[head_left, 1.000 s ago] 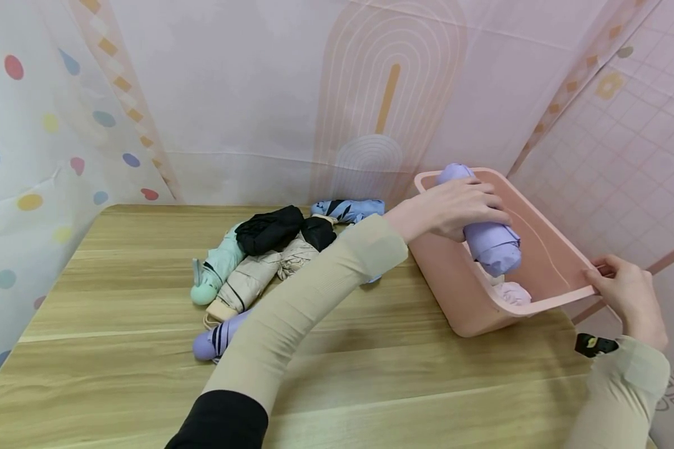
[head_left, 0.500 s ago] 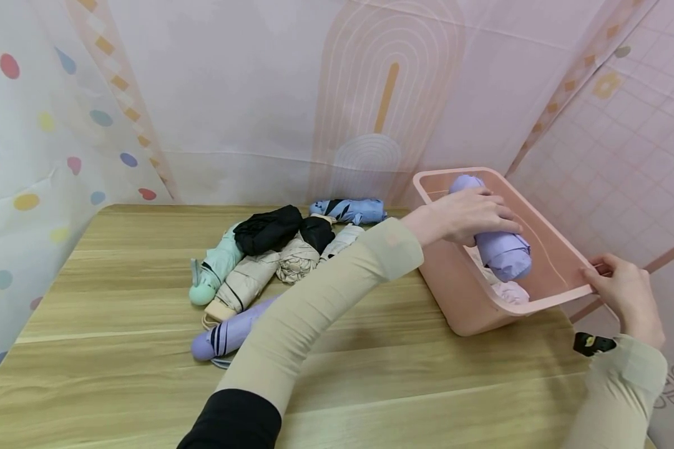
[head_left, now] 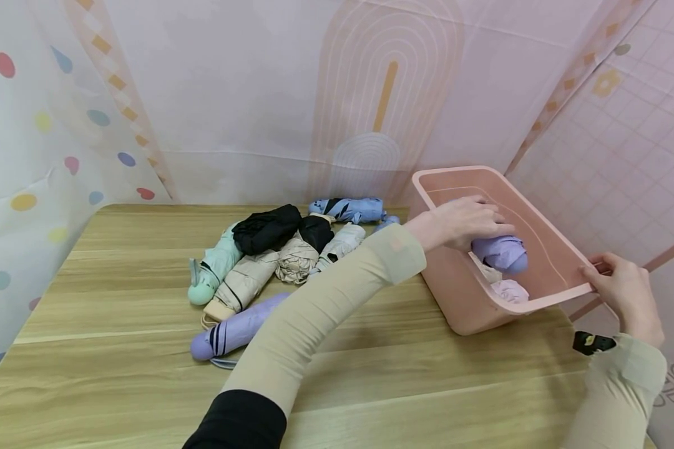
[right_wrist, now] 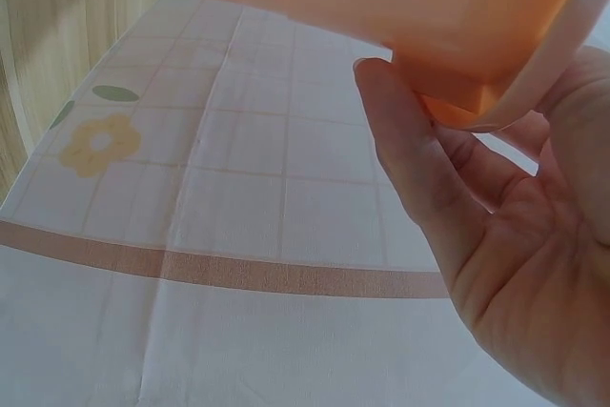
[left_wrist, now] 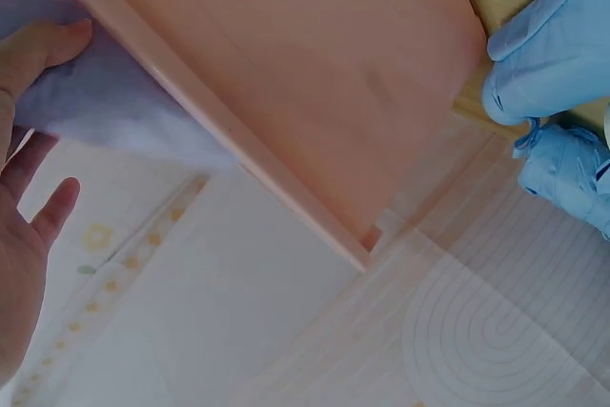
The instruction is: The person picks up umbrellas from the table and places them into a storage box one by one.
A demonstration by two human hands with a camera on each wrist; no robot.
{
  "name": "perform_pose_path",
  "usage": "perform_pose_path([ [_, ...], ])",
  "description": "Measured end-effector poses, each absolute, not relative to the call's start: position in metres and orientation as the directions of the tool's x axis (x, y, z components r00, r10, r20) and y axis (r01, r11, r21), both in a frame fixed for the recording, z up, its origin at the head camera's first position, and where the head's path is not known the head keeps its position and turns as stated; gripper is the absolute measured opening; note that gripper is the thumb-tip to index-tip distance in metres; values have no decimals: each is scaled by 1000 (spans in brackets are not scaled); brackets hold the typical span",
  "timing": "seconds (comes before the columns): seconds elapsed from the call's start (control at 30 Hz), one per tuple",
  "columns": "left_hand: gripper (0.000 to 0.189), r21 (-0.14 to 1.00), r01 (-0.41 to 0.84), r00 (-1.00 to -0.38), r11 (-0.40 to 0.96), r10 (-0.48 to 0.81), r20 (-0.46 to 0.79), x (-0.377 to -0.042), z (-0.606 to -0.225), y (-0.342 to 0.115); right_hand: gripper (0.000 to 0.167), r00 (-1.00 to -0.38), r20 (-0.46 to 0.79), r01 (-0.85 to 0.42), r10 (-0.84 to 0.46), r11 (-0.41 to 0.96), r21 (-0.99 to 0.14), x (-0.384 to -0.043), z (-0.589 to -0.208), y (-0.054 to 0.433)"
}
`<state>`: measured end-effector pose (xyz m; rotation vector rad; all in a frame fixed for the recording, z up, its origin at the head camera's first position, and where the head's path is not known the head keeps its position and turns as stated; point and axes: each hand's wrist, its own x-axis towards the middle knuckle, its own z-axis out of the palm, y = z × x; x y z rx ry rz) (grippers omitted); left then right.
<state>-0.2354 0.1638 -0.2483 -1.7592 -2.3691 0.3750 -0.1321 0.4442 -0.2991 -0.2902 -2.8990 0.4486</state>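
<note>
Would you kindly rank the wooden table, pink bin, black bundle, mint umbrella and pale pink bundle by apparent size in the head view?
1. Wooden table
2. Pink bin
3. Black bundle and mint umbrella: too alike to rank, since the bundle overlaps the umbrella
4. Pale pink bundle, partly hidden

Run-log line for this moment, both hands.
left hand: holds purple umbrella in pink bin | right hand: grips bin rim | bin: pale pink bundle inside | table: more folded umbrellas
</note>
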Motion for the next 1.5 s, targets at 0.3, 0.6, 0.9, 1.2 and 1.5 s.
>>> perform_pose_path([
  [0.3, 35, -243, 914, -326, 326, 944, 39, -237, -243, 158, 34, -962, 161, 162, 222, 934, -320, -131, -300, 448],
  [0.6, 26, -162, 911, -355, 380, 920, 165, -238, -259, 136, 35, -959, 163, 173, 233, 932, -317, -132, -301, 445],
  [0.9, 30, -64, 873, -445, 483, 845, 297, -245, -285, 104, 34, -953, 179, 177, 243, 931, -319, -132, -302, 444],
  [1.2, 31, 75, 798, -573, 598, 713, 405, -257, -326, 75, 33, -950, 177, 189, 257, 925, -329, -131, -303, 443],
  [1.5, 43, 218, 678, -727, 702, 597, 340, -265, -363, 61, 33, -948, 179, 193, 262, 924, -330, -131, -303, 443],
])
